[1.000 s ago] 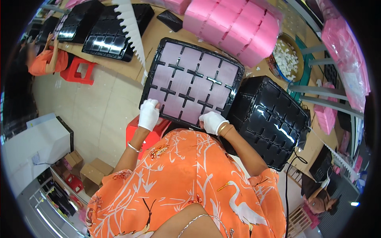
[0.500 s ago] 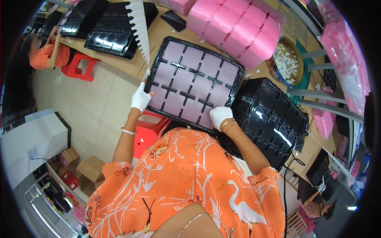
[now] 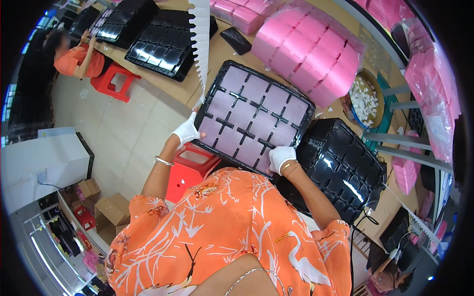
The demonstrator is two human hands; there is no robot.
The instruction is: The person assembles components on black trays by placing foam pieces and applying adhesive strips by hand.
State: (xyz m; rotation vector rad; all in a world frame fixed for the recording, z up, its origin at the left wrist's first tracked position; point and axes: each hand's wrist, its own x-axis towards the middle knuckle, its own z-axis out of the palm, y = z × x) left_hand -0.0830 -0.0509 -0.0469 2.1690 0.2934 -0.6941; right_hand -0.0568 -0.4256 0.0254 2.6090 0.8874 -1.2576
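A black plastic tray (image 3: 227, 159) lies tilted in front of me, filled with pale pinkish foam (image 3: 253, 120) broken up by black crosses and short bars. My left hand (image 3: 187, 129), in a white glove with some fingertips bare, grips the tray's left edge; its thumb rests on the rim. At the near right corner my right hand (image 3: 282, 159), also gloved, is closed on the rim, its fingers partly hidden. Just right of the tray stands a stack of black trays (image 3: 340, 167). A tall stack of bright pink foam (image 3: 308, 49) sits beyond it.
A white toothed strip (image 3: 200, 44) hangs down near the tray's far left corner. More black trays (image 3: 160, 44) lie on the table at far left. Right stands a basin (image 3: 375, 86) of white scraps. Below my left hand is a red stool (image 3: 182, 185). Another person (image 3: 76, 61) works far left.
The whole view has shifted, so the tray, stacks and table appear farther right and lower. Both my hands keep their hold on the tray.
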